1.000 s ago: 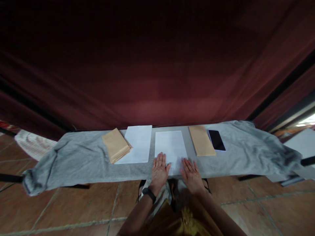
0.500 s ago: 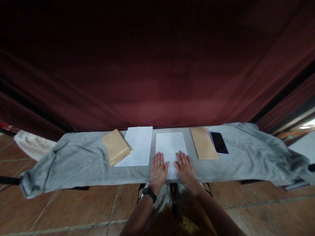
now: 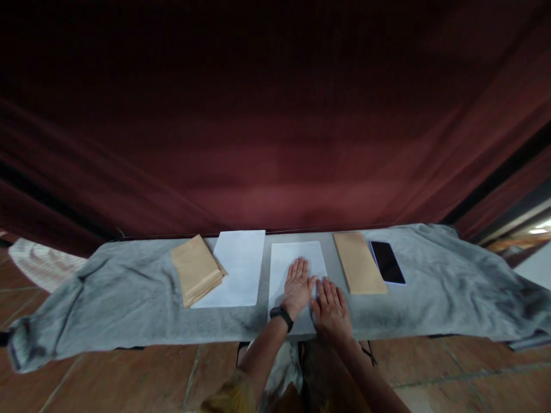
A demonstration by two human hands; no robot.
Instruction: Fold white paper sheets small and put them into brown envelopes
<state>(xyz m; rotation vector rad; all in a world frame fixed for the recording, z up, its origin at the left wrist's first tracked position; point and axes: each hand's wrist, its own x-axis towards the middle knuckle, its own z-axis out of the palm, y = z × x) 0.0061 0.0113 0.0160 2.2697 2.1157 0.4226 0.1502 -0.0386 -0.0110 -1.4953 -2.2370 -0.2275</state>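
A white sheet of paper (image 3: 279, 267) lies on the grey cloth in front of me. My left hand (image 3: 298, 289) rests flat on its middle, fingers stretched out and pointing away from me; a dark band circles that wrist. Close beside it, my right hand (image 3: 332, 310) lies flat along the sheet's right edge, fingers extended. Neither hand holds anything. Part of the sheet is hidden under both hands. Just right of my right hand is a brown envelope or paper piece (image 3: 359, 264).
The narrow surface is covered with grey cloth (image 3: 142, 310). On the left, a pile of brown envelopes (image 3: 198, 269) overlaps more white paper (image 3: 241, 267). A phone (image 3: 387, 262) lies at the right. A dark red panel (image 3: 275, 172) rises behind, and tiled floor (image 3: 163, 373) shows below.
My left hand has slid forward and right, from the sheet's left edge to its middle. My right hand stays flat near the right edge. The view has tilted slightly upward.
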